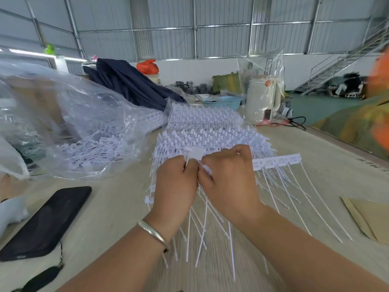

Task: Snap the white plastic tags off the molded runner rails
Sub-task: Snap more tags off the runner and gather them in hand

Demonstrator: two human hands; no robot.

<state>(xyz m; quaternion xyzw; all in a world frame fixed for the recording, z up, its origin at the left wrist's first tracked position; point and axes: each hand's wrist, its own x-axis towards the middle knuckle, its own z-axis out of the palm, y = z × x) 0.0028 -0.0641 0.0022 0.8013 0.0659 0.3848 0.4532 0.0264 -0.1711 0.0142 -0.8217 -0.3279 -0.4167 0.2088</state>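
Left hand point(175, 182) pinches a white plastic tag point(194, 153); right hand point(228, 175) grips the white molded runner rail point(277, 161) above the bench point(117, 207).

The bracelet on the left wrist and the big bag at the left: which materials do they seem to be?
Bracelet: likely metal, silvery and polished; it shows bright glints. Bag: thin clear plastic film, glossy and crinkled; white tags show through it.

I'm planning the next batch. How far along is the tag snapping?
Done: loose tags heaped in the clear bag. In hand: left hand and right hand grip one runner rail with tags attached. Left: two stacks of rails behind.
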